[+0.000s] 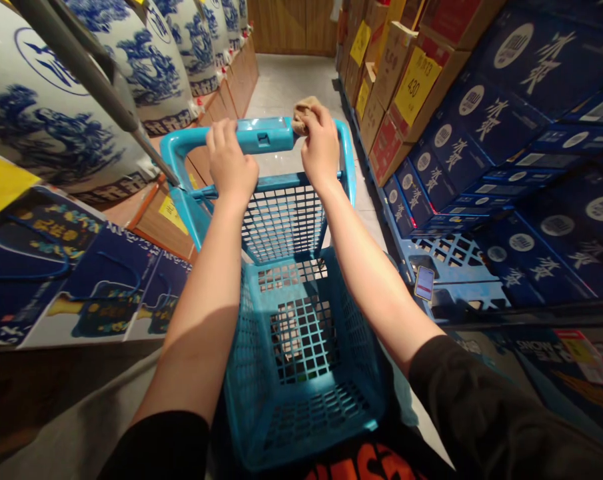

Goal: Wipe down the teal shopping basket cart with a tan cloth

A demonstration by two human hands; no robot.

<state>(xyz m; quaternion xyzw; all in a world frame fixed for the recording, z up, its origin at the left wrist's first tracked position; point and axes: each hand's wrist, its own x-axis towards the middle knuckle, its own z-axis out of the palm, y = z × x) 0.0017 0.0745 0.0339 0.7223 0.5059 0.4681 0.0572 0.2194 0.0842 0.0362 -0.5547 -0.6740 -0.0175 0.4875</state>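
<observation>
Firmly, our left hand (pixel 232 163) curls around the handle (pixel 264 137) of our turquoise shopping cart (pixel 301 393) at eleven o'clock, our right hand (pixel 322 143) closed on a tan cloth (pixel 305 115) at twelve

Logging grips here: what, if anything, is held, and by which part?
The left hand holds the blue handle by its left part; the right hand holds a tan cloth by its right side.
</observation>
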